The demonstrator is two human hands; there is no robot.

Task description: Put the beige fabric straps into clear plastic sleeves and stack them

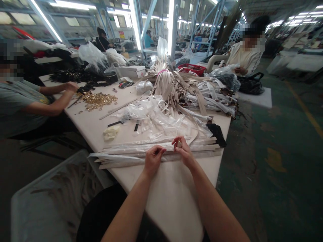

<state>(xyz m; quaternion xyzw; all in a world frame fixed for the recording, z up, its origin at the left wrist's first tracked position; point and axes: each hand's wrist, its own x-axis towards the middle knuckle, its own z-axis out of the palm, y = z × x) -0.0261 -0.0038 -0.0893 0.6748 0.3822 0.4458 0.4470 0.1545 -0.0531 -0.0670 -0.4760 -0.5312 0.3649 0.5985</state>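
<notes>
Fingers curled shut, a worker's left hand (152, 159) grips the sleeved straps (121, 158). At its 3 o'clock, the right hand (185, 153) pinches the same bundle between thumb and fingers. The flat beige bands in glossy clear film lie across the white worktop (176, 195).

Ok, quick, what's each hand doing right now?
Left hand: closed, gripping the plastic-sleeved strip.
Right hand: pinched shut on the same strip.
</notes>
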